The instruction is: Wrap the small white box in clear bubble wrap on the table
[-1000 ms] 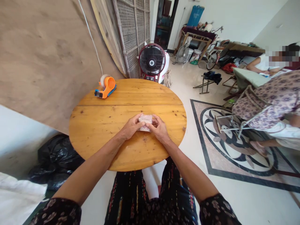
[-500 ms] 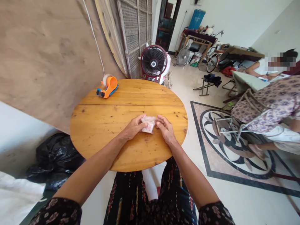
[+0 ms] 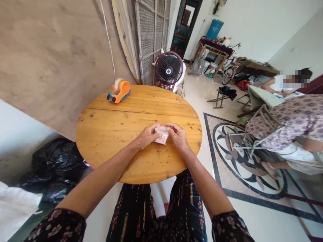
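A small whitish packet with pink-red print (image 3: 162,135) is between my hands, over the round wooden table (image 3: 108,134). My left hand (image 3: 148,136) grips its left side, thumb on top and fingers behind. At the packet's upper right edge, my right hand (image 3: 177,134) has thumb and forefinger pinched together on the packet's clear wrapping. An orange tape dispenser with a blue edge and a roll of tape (image 3: 120,91) stands near the table's far left edge.
Beyond the table stands a dark red fan (image 3: 168,70). Black plastic bags (image 3: 57,161) lie at the left. To the right are a folding stool (image 3: 219,97), a seated person in a patterned top (image 3: 297,117) and another person at a green-covered table (image 3: 264,97).
My right thumb and fingers have closed in on the packet's upper right edge. The packet has tilted slightly in my left hand. The whole view has shifted a little.
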The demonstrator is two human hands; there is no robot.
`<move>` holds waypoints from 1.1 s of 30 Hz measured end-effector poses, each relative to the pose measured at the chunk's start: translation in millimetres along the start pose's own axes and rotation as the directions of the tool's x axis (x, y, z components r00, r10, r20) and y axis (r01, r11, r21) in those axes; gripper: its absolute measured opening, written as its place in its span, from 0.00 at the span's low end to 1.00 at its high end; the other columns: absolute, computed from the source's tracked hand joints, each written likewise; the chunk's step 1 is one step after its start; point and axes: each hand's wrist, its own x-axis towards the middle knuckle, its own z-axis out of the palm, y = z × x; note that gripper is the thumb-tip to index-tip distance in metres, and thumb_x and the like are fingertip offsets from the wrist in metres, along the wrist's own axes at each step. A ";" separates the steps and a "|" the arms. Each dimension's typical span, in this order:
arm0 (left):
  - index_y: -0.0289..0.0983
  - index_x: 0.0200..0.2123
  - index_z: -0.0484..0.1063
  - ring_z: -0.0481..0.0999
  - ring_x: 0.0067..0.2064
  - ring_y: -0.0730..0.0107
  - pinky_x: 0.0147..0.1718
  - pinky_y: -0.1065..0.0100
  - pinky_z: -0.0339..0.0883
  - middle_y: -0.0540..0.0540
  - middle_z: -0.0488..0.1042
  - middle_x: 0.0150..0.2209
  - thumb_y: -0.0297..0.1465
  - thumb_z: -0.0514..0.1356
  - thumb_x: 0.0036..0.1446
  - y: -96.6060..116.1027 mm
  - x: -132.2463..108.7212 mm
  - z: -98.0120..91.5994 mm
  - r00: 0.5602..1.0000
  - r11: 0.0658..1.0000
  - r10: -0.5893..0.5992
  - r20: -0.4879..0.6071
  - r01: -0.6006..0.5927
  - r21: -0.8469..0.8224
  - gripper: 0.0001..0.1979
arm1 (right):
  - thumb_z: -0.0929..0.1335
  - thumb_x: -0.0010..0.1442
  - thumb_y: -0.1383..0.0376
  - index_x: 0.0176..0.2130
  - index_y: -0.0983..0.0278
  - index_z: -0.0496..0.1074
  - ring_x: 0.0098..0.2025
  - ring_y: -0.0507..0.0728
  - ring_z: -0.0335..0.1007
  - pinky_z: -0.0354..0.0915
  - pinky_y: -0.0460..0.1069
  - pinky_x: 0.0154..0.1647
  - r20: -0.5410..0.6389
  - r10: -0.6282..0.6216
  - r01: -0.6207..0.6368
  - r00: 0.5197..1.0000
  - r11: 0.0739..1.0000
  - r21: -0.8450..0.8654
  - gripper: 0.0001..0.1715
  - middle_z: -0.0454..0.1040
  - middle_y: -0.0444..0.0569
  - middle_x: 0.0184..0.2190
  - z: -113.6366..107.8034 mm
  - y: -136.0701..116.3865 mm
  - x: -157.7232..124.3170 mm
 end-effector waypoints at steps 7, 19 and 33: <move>0.32 0.54 0.67 0.74 0.46 0.60 0.44 0.62 0.67 0.42 0.75 0.46 0.35 0.68 0.43 0.5 -0.9 0.6 1.000 1.000 0.023 0.017 -0.023 0.010 0.34 | 0.68 0.57 0.59 0.33 0.59 0.78 0.46 0.58 0.71 0.67 0.52 0.45 -0.028 -0.192 0.180 0.981 0.953 -0.245 0.09 0.76 0.50 0.40 -1.3 -10.5 8.5; 0.33 0.50 0.69 0.76 0.43 0.60 0.43 0.61 0.68 0.42 0.76 0.44 0.35 0.68 0.44 3.7 -3.0 2.9 0.999 0.999 0.040 0.027 -0.040 -0.005 0.29 | 0.71 0.54 0.57 0.52 0.60 0.70 0.47 0.60 0.72 0.66 0.57 0.51 0.124 -0.010 0.040 0.992 0.968 -0.247 0.26 0.73 0.53 0.50 -23.5 -36.5 21.3; 0.30 0.56 0.64 0.75 0.47 0.57 0.47 0.60 0.67 0.39 0.75 0.48 0.38 0.68 0.44 1.8 -3.1 0.1 1.000 0.998 0.010 0.015 -0.011 0.058 0.36 | 0.70 0.54 0.64 0.52 0.59 0.70 0.47 0.59 0.73 0.69 0.54 0.45 0.342 -0.101 0.283 0.934 0.793 -0.539 0.25 0.74 0.51 0.49 -40.7 -35.7 13.4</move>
